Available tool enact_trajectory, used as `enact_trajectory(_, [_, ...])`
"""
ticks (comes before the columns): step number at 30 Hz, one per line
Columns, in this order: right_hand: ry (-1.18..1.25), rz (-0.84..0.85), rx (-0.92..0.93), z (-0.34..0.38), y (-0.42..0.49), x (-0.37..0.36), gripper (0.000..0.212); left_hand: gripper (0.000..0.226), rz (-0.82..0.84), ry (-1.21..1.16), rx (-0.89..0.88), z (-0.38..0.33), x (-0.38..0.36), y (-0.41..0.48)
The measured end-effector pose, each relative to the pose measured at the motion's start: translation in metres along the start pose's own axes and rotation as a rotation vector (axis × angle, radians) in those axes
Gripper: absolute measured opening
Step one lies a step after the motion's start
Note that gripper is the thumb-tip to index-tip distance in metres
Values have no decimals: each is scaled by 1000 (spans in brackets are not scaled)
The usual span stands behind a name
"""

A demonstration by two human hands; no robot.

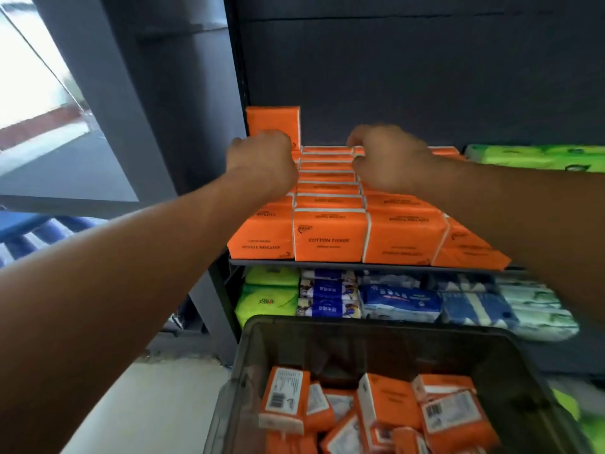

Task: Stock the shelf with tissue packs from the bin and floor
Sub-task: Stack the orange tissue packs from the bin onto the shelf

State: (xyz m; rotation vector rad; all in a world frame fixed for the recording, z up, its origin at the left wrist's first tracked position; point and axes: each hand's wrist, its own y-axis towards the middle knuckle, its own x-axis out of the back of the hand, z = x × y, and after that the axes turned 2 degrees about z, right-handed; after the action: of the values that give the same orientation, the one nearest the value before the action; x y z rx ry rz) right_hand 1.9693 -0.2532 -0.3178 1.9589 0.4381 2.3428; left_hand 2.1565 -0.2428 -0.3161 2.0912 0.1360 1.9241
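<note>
Rows of orange tissue packs [330, 239] fill the upper shelf [360, 266]. One orange pack [273, 121] stands upright on top at the back left. My left hand [262, 162] reaches over the left rows with fingers curled at the base of that upright pack; whether it grips the pack is hidden. My right hand [389, 158] hovers over the middle rows, fingers bent down onto the tops of the packs. Below me a grey bin [258, 348] holds several loose orange packs [386, 401].
Green tissue packs [530, 157] lie on the upper shelf at the right. The lower shelf holds green [265, 298], blue [399, 303] and pale packs. A dark back panel rises behind the shelf. A grey pillar and window are at the left.
</note>
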Motion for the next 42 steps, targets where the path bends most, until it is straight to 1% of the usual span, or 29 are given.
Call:
enact_trajectory(3, [-73, -13, 53, 2, -46, 8, 43, 15, -38, -14, -37, -13, 7, -34])
enact_trajectory(7, [-39, 10, 83, 8, -103, 10, 45, 31, -30, -43, -67, -27, 11, -87])
enact_trajectory(9, [-13, 44, 92, 14, -131, 7, 45, 33, -3, -71, -70, -34, 9, -116])
enact_trajectory(16, [26, 201, 115, 28, -230, -30, 42, 26, 158, -78, -111, -39, -26, -208])
enact_trajectory(19, [23, 311, 97, 31, -260, -53, 41, 24, 280, -97, -64, -36, -42, -236])
enact_trajectory(22, [41, 413, 73, 35, -282, -80, 41, 28, 382, -114, -8, -31, -61, -257])
enact_trajectory(26, [101, 486, 35, 45, -304, -123, 42, 29, 430, -183, 63, -22, -82, -275])
enact_trajectory(28, [115, 513, 12, 48, -315, -143, 43, 29, 440, -205, 60, -21, -88, -280])
enact_trajectory(33, [165, 559, -17, 71, -316, -198, 50, 30, 462, -294, 129, -4, -111, -276])
enact_trajectory(35, [176, 572, -7, 85, -310, -216, 52, 30, 491, -382, 169, 3, -124, -275])
enact_trajectory(38, [174, 535, -11, 103, -302, -244, 52, 30, 512, -573, 241, 13, -143, -273])
enact_trajectory(40, [180, 506, 5, 113, -295, -267, 54, 31, 518, -634, 282, 20, -155, -272])
enact_trajectory(42, [171, 556, -28, 120, -286, -284, 58, 30, 516, -688, 332, 26, -167, -269])
